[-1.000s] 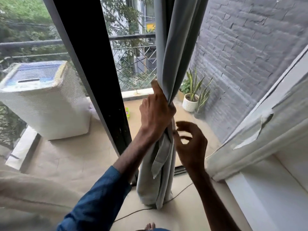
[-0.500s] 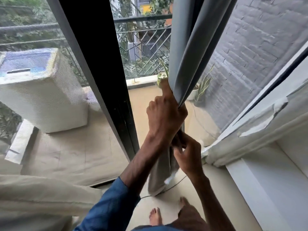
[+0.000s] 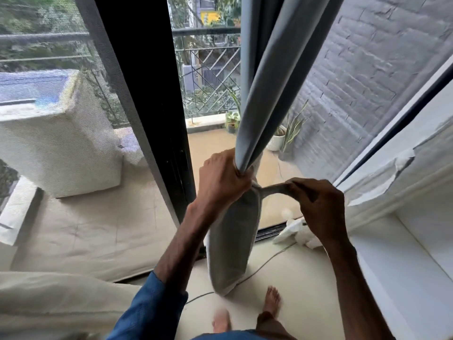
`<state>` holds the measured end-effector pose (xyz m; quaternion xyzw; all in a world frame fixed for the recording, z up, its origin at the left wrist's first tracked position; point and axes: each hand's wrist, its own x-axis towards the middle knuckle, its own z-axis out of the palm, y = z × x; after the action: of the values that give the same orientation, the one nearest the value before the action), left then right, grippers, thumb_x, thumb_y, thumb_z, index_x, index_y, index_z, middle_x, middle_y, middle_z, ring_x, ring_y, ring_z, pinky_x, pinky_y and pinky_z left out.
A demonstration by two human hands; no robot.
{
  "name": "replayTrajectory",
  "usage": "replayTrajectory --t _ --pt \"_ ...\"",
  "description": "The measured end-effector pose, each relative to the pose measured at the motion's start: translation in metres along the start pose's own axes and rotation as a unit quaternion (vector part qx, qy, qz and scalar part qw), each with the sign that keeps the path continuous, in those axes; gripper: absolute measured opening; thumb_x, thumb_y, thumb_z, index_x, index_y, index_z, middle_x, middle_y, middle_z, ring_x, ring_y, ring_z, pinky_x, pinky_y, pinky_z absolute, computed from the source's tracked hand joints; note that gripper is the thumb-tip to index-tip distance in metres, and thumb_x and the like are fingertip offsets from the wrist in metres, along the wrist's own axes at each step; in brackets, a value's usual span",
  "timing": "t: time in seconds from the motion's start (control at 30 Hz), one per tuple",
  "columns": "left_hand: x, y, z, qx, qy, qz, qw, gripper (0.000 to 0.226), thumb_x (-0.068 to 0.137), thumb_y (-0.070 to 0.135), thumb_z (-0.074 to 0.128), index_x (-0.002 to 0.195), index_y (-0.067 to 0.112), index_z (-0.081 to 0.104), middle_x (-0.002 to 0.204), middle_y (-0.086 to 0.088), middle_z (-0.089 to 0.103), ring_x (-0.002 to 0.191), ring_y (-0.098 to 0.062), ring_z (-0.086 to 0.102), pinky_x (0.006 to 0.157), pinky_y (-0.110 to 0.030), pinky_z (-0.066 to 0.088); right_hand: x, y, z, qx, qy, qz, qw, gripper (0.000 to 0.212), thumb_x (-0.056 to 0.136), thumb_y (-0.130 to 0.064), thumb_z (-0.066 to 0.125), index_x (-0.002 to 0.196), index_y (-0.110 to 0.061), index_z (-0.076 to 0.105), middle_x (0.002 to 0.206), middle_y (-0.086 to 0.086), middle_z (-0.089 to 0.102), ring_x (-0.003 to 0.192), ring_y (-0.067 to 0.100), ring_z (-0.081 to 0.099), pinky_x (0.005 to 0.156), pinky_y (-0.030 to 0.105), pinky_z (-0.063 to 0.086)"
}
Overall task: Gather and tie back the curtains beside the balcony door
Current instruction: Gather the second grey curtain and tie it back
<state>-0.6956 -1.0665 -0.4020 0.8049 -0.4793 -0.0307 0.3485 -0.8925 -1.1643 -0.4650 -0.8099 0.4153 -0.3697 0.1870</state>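
Observation:
A grey curtain (image 3: 272, 77) hangs bunched in front of the balcony door's glass, its lower end (image 3: 230, 244) drooping to the floor. My left hand (image 3: 221, 180) is clenched around the gathered cloth at its narrowest point. A grey fabric tie strap (image 3: 272, 188) runs out sideways from the bunch just under that fist. My right hand (image 3: 318, 204) pinches the strap's free end and holds it taut to the right.
The black door frame (image 3: 147, 106) stands just left of the curtain. A white sill and wall (image 3: 404, 241) lie on the right, with crumpled white cloth (image 3: 296, 233) and a thin cable (image 3: 264, 261) on the floor. My bare feet (image 3: 270, 300) are below. Potted plants (image 3: 282, 136) stand outside.
My right hand has taken the tie strap from under the left fist and drawn it out to the right. The left hand keeps its grip on the gathered curtain.

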Motion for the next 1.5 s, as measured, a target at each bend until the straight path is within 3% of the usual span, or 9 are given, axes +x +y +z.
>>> replayTrajectory --t 0.23,0.37,0.57,0.67,0.83,1.0,1.13,1.3,1.5 --pt "-0.008 -0.007 0.01 -0.026 -0.097 0.071 0.992 0.021 0.085 0.04 0.066 0.082 0.029 0.049 0.078 0.004 0.056 0.071 -0.024 0.056 0.056 -0.029 0.036 0.041 -0.011 0.031 0.043 -0.018 -0.053 0.998 0.014 0.085 -0.029 0.067 0.088 -0.019 0.077 0.094 -0.004 0.075 0.095 0.019 0.063 0.084 0.045 0.049" --pt "0.006 -0.025 0.009 -0.075 -0.144 0.053 0.985 0.024 0.088 0.044 0.064 0.094 0.022 0.058 0.085 0.002 0.061 0.076 -0.02 0.059 0.061 -0.033 0.047 0.037 -0.014 0.052 0.059 -0.06 -0.021 0.996 0.031 0.085 -0.039 0.07 0.112 -0.022 0.07 0.121 -0.002 0.064 0.118 0.019 0.054 0.097 0.037 0.043" --pt "0.012 -0.026 0.016 -0.156 -0.191 0.082 0.965 0.049 0.092 0.041 0.063 0.133 0.024 0.044 0.127 0.005 0.046 0.12 -0.02 0.046 0.102 -0.04 0.042 0.037 -0.01 0.06 0.231 -0.145 0.086 0.958 0.049 0.067 -0.069 0.07 0.073 -0.021 0.067 0.073 -0.015 0.066 0.07 -0.004 0.059 0.063 0.029 0.049" --pt "0.017 -0.023 0.019 -0.149 -0.221 0.075 0.961 0.041 0.093 0.052 0.056 0.118 0.019 0.057 0.111 0.002 0.061 0.101 -0.02 0.059 0.089 -0.044 0.05 0.033 -0.006 0.071 0.408 -0.197 0.121 0.883 0.068 0.057 -0.082 0.073 0.063 -0.014 0.07 0.06 -0.012 0.063 0.061 -0.001 0.055 0.059 0.02 0.045" --pt "0.028 -0.014 0.02 0.115 -0.178 0.125 0.969 0.055 0.094 0.068 0.035 0.099 0.019 0.058 0.086 -0.005 0.061 0.076 -0.028 0.057 0.065 -0.035 0.042 0.032 0.008 0.064 0.473 -0.212 0.111 0.848 0.11 0.064 -0.074 0.075 0.107 0.025 0.057 0.097 0.022 0.064 0.092 0.026 0.058 0.077 0.033 0.051" --pt "0.045 -0.008 0.026 0.121 -0.188 0.116 0.968 0.051 0.097 0.064 0.034 0.102 0.018 0.056 0.099 -0.015 0.067 0.087 -0.038 0.061 0.066 -0.032 0.035 0.038 0.014 0.063 0.347 -0.135 0.098 0.923 0.058 0.09 -0.061 0.062 0.075 -0.005 0.062 0.078 0.002 0.061 0.077 0.018 0.053 0.074 0.045 0.049" --pt "0.055 -0.012 0.033 -0.002 -0.181 0.056 0.982 0.043 0.097 0.058 0.044 0.081 0.018 0.05 0.069 -0.003 0.058 0.068 -0.032 0.061 0.06 -0.041 0.047 0.018 -0.011 0.043 0.176 0.065 0.094 0.978 0.008 0.09 -0.025 0.073 0.084 -0.021 0.069 0.078 -0.014 0.071 0.075 0.003 0.068 0.07 0.031 0.055" --pt "0.059 -0.008 0.045 -0.036 -0.154 0.011 0.987 0.043 0.094 0.059 0.048 0.079 0.019 0.051 0.065 0.0 0.052 0.06 -0.031 0.058 0.056 -0.04 0.05 -0.004 -0.032 0.041 0.185 -0.183 0.096 0.961 0.029 0.082 -0.051 0.076 0.099 -0.027 0.074 0.092 -0.017 0.075 0.084 0.001 0.069 0.073 0.021 0.054" --pt "0.062 -0.016 0.049 -0.04 -0.128 -0.015 0.991 0.046 0.091 0.061 0.052 0.086 0.015 0.056 0.074 -0.006 0.06 0.065 -0.032 0.063 0.06 -0.042 0.056 -0.005 -0.026 0.047 0.152 -0.218 0.052 0.963 0.022 0.093 -0.028 0.068 0.073 -0.018 0.07 0.068 -0.012 0.072 0.061 0.003 0.068 0.063 0.022 0.052"
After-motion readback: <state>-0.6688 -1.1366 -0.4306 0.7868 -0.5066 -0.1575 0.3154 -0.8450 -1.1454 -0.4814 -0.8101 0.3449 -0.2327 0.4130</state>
